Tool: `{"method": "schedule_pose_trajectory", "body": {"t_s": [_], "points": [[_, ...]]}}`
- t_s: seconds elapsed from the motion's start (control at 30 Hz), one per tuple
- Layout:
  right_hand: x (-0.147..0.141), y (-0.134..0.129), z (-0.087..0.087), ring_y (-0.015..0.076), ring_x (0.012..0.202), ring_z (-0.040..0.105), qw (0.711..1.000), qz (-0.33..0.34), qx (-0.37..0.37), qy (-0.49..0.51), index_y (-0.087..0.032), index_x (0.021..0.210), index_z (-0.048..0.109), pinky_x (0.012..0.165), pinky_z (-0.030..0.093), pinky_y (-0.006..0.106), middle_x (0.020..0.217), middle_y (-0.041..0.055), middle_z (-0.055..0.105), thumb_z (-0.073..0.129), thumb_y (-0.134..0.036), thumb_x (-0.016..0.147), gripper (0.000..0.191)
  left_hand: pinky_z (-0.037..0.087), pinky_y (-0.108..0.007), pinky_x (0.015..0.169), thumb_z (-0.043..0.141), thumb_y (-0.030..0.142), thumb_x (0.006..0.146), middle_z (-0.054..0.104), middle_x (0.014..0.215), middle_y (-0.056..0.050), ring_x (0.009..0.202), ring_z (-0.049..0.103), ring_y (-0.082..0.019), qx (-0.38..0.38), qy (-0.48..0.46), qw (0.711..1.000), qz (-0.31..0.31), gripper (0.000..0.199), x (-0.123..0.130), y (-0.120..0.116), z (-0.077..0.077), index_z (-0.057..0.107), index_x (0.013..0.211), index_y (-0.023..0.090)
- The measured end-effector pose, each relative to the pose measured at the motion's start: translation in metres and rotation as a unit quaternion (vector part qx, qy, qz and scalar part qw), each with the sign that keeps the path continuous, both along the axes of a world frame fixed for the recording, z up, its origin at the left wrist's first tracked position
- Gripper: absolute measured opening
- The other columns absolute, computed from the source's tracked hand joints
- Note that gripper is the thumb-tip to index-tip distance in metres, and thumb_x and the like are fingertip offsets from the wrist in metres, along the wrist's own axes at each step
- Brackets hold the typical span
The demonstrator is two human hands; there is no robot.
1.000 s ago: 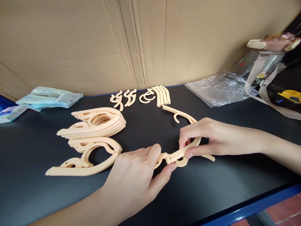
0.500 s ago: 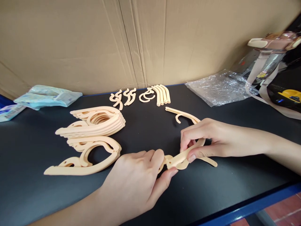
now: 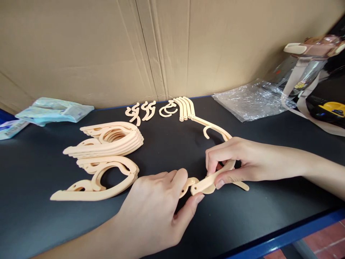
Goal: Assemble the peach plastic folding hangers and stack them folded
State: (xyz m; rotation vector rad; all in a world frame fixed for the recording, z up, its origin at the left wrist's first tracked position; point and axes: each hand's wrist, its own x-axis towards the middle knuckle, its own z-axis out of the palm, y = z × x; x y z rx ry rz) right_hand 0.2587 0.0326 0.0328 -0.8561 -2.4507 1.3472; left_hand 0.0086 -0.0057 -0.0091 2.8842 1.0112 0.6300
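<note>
My right hand (image 3: pixel 237 158) is closed on a cream plastic folding hanger, thumb and fingers gripping its near arm (image 3: pixel 206 182). The far arm (image 3: pixel 215 125) and a hook (image 3: pixel 207 132) reach out past my fingers. Under this hand another cream strip (image 3: pixel 241 185) sticks out. My left hand (image 3: pixel 159 207) is closed around a small cream hanger piece (image 3: pixel 185 187) with a round hole, mostly hidden by the fingers. Its thumb tip is by the holed end of the near arm, and a narrow gap shows between that end and the small piece.
Two stacks of folded hangers (image 3: pixel 107 144) (image 3: pixel 91 195) lie at left. Loose hook pieces (image 3: pixel 148 110) and curved arms (image 3: pixel 185 108) are at the back by a cardboard wall (image 3: pixel 94 46). A blue packet (image 3: pixel 56 109), clear plastic bag (image 3: pixel 245 102) and strapped bottle (image 3: pixel 309 57) surround the black tabletop (image 3: pixel 167 151).
The far arm and hook of the held hanger have swung up and slightly right. Between the near arm's end and the small piece, the parts have come slightly apart.
</note>
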Motion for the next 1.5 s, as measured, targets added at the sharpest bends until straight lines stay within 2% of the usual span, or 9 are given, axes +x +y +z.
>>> {"method": "schedule_pose_trajectory", "body": {"t_s": [0.23, 0.5, 0.73, 0.97, 1.17, 1.37, 1.5], "points": [[0.0, 0.0, 0.0, 0.0097, 0.073, 0.064, 1.0, -0.001, 0.007, 0.003, -0.015, 0.089, 0.067, 0.064, 0.046, 0.022, 0.083, -0.0001, 0.069, 0.064, -0.034, 0.096, 0.021, 0.025, -0.028, 0.042, 0.037, 0.031, 0.103, 0.048, 0.058, 0.008, 0.042, 0.048, -0.014, -0.006, 0.006, 1.0, -0.014, 0.022, 0.0, 0.002, -0.001, 0.037, 0.082, 0.025], [0.004, 0.003, -0.003, 0.0101, 0.072, 0.065, 1.0, -0.013, 0.003, -0.006, -0.015, 0.088, 0.066, 0.061, 0.045, 0.023, 0.083, -0.0001, 0.069, 0.063, -0.039, 0.095, 0.025, 0.029, -0.03, 0.039, 0.036, 0.024, 0.102, 0.051, 0.053, 0.006, 0.04, 0.052, -0.014, 0.046, 0.035, 0.998, -0.032, 0.031, -0.002, 0.001, 0.006, 0.044, 0.073, 0.022], [0.003, 0.003, -0.001, 0.0099, 0.072, 0.067, 1.0, -0.016, -0.015, 0.009, -0.015, 0.086, 0.064, 0.06, 0.046, 0.022, 0.083, -0.0004, 0.07, 0.066, -0.037, 0.094, 0.023, 0.029, -0.026, 0.037, 0.045, 0.027, 0.095, 0.047, 0.05, 0.007, 0.036, 0.045, -0.01, 0.071, -0.014, 0.997, 0.007, 0.027, 0.003, 0.002, 0.01, 0.048, 0.069, 0.02], [0.0, 0.0, 0.0, 0.0087, 0.071, 0.066, 0.999, -0.011, -0.033, 0.016, -0.015, 0.085, 0.064, 0.057, 0.043, 0.02, 0.084, -0.0004, 0.07, 0.067, -0.033, 0.093, 0.02, 0.028, -0.027, 0.039, 0.045, 0.027, 0.097, 0.049, 0.054, 0.008, 0.04, 0.048, -0.01, 0.02, -0.017, 0.999, -0.028, 0.023, 0.002, 0.001, 0.009, 0.045, 0.075, 0.022], [0.002, 0.003, -0.002, 0.0108, 0.073, 0.066, 0.999, -0.019, -0.026, 0.013, -0.015, 0.084, 0.063, 0.061, 0.045, 0.022, 0.083, 0.0003, 0.068, 0.067, -0.035, 0.093, 0.022, 0.027, -0.03, 0.042, 0.036, 0.025, 0.102, 0.05, 0.056, 0.007, 0.042, 0.049, -0.013, 0.015, 0.004, 0.999, -0.039, 0.025, -0.002, 0.001, 0.002, 0.041, 0.078, 0.023], [0.004, 0.004, -0.002, 0.0107, 0.071, 0.066, 0.999, -0.017, -0.043, 0.024, -0.015, 0.083, 0.063, 0.059, 0.045, 0.022, 0.082, 0.0001, 0.07, 0.069, -0.035, 0.092, 0.022, 0.027, -0.027, 0.04, 0.044, 0.023, 0.096, 0.046, 0.054, 0.008, 0.041, 0.044, -0.011, 0.05, -0.027, 0.998, -0.04, 0.023, 0.002, -0.001, 0.007, 0.041, 0.073, 0.023], [0.003, 0.002, -0.002, 0.0111, 0.074, 0.068, 0.998, -0.01, -0.055, 0.04, -0.014, 0.083, 0.065, 0.061, 0.047, 0.022, 0.083, 0.0012, 0.07, 0.071, -0.032, 0.09, 0.02, 0.029, -0.025, 0.04, 0.05, 0.026, 0.093, 0.046, 0.054, 0.008, 0.041, 0.043, -0.009, 0.036, -0.045, 0.998, -0.019, 0.022, 0.003, -0.001, 0.008, 0.044, 0.072, 0.022]]}}
